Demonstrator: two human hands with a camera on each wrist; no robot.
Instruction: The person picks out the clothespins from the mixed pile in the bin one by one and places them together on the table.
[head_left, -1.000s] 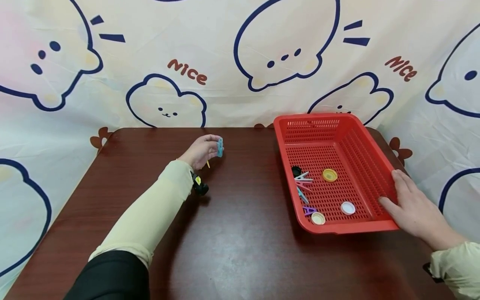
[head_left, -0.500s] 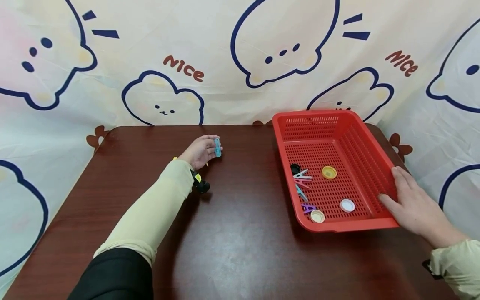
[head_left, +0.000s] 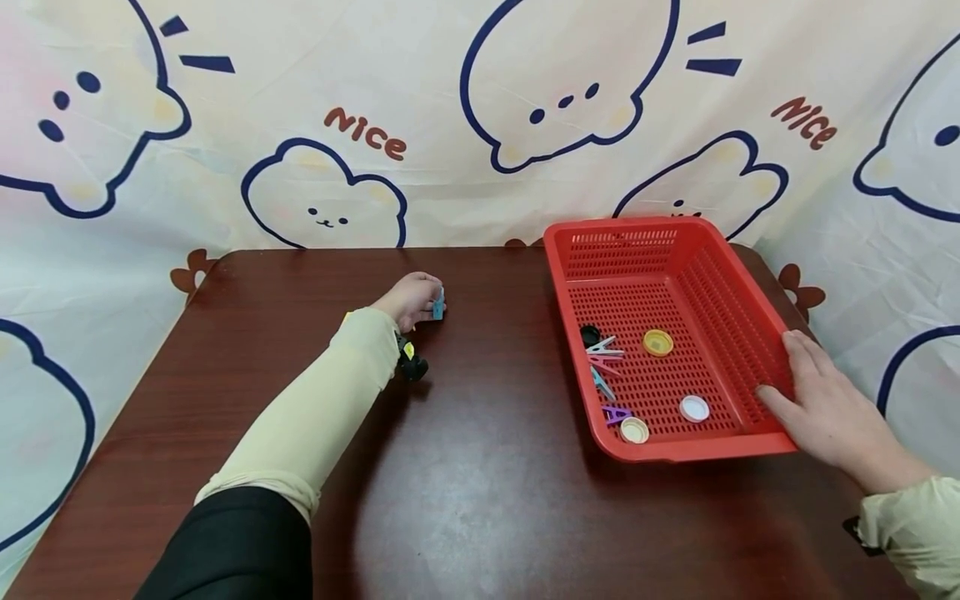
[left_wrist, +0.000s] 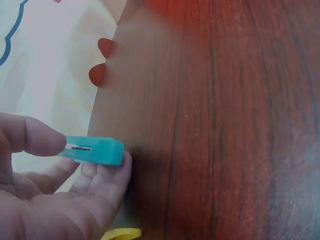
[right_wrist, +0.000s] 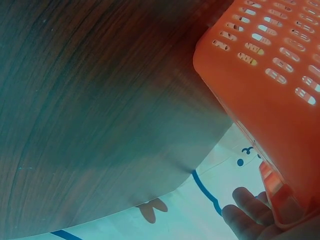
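In the head view, your left grip [head_left: 414, 302] pinches the blue clip [head_left: 438, 309] over the far part of the tabletop [head_left: 480, 500], well left of the basket [head_left: 675, 451]; whether the clip touches the wood, you cannot tell. Your right grip [head_left: 840, 408] holds the basket's near right corner, thumb inside, so a careless pull there could drag or tip it, sliding the yellow cap [head_left: 657, 342] and white cap [head_left: 694, 408] into the clips bunched along the left wall. In the left wrist view, your thumb lies over one end of the clip with fingers beneath; being narrow and smooth-looking, it could twist or slip if you squeeze unevenly. A yellow piece [left_wrist: 125, 233] shows below your fingers, too cropped to tell if it is held; it could snag or get knocked. In the right wrist view, your fingertips show beyond the basket's rim, near the tabletop's edge; pushing outward might leave that side unsupported, though its underside is hidden.
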